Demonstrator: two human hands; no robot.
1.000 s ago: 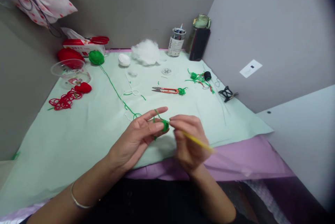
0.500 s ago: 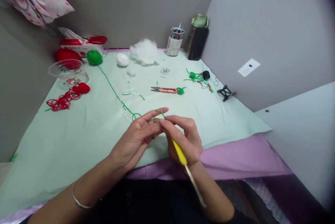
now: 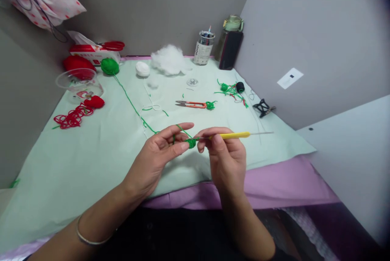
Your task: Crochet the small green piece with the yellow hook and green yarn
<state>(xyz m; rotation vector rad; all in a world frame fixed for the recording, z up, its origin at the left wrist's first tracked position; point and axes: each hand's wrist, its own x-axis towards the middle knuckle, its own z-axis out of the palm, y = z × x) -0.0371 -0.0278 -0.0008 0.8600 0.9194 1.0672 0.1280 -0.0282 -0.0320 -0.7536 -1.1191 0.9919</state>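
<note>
Between thumb and fingers, my left hand (image 3: 160, 147) pinches a small piece of green crochet work (image 3: 191, 143). Green yarn runs over its raised index finger down to the piece. My right hand (image 3: 228, 155) grips a crochet hook (image 3: 234, 135) by its yellow handle. The hook lies nearly level, its metal tip pointing left and touching the green work; whether the tip is inside a stitch I cannot tell. A green yarn ball (image 3: 110, 66) at the back left feeds a strand towards my left hand.
Beyond my hands lie orange-handled thread snips (image 3: 191, 104). Further back are a white yarn ball (image 3: 142, 69), white stuffing (image 3: 170, 60), a pen jar (image 3: 204, 48) and a phone (image 3: 231, 50). Red yarn (image 3: 73, 116) lies left; green scraps (image 3: 233, 92) and a black stand (image 3: 263, 108) lie right.
My right hand has turned and shifted right, bringing the hook from a steep slant to nearly level. The green crochet piece, mostly hidden before, now shows at my left fingertips.
</note>
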